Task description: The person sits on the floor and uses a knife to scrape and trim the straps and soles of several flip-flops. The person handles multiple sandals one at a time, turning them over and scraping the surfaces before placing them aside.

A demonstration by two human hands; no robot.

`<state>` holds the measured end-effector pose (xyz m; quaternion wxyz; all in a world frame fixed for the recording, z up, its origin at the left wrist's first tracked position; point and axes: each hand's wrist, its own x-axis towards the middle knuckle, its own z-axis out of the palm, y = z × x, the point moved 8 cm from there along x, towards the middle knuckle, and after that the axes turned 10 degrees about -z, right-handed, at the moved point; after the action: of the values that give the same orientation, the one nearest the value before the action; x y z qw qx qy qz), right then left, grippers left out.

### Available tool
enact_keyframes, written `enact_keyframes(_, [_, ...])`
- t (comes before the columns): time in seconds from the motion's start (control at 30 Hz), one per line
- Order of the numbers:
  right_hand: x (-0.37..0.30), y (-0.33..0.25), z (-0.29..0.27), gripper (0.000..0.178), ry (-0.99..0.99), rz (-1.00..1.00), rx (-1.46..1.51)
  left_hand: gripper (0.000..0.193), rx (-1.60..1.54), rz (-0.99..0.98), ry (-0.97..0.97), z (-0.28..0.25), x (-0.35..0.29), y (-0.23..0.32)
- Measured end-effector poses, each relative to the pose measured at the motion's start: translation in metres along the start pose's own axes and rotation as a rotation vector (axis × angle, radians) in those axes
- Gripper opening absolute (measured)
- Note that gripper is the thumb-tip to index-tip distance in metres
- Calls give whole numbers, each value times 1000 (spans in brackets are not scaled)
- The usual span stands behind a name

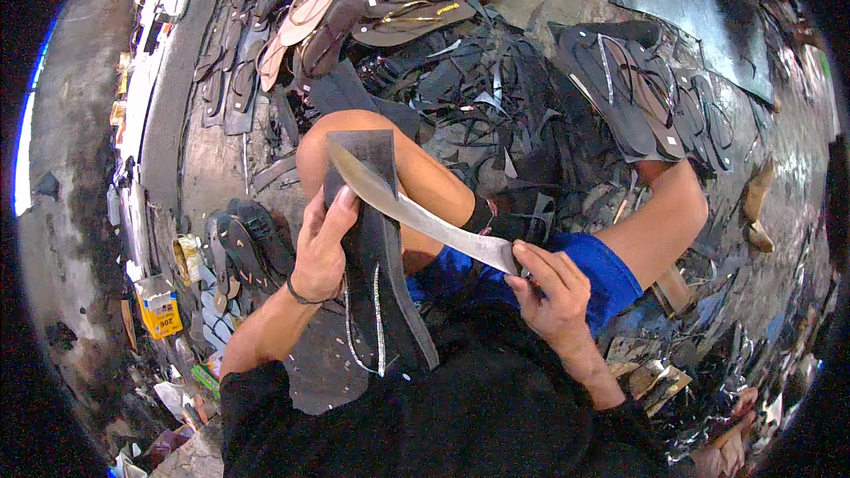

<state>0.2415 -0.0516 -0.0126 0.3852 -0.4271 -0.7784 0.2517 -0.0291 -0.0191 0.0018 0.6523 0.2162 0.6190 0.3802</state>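
Observation:
My left hand (324, 243) is closed on a dark flip-flop (379, 252), its thumb lying along the edge. The sole is an untrimmed dark slab, its square upper end over my bent knee. A glittery strap (382, 319) hangs from the lower part. In my right hand (556, 296) is a long curved knife (434, 226), gripped by the handle end, with fingers wrapped round it. The blade runs up and left across the slab, and its broad tip lies over the square end, close to my left thumb. Whether the edge is in the material I cannot tell.
Black offcuts (460, 97) pile up beyond my knees. Finished flip-flops (407, 22) lie heaped at the far side, more (633, 93) at the far right. A dark sheet (699, 9) lies behind those. A yellow box (159, 310) stands at the left. Scraps litter the right.

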Motion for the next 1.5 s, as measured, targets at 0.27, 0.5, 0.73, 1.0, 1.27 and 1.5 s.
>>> enact_keyframes(0.27, [81,-21,-45,29,-280,87,199,48,211,-6,-245,32,-11,0])
enact_keyframes(0.5, [139,-29,-32,28,-635,-1,185,44,281,30,-223,54,-14,0])
enact_keyframes(0.73, [157,-24,-20,55,-455,-112,519,43,557,237,-238,67,-21,72])
enact_keyframes(1.0, [104,-11,-16,70,62,-6,267,65,141,174,-423,70,-27,-22])
enact_keyframes(1.27, [70,3,-35,54,388,-26,65,50,-963,180,-474,113,72,-9])
enact_keyframes(1.5, [-31,11,-40,40,227,181,-120,41,-975,35,-374,119,58,-33])
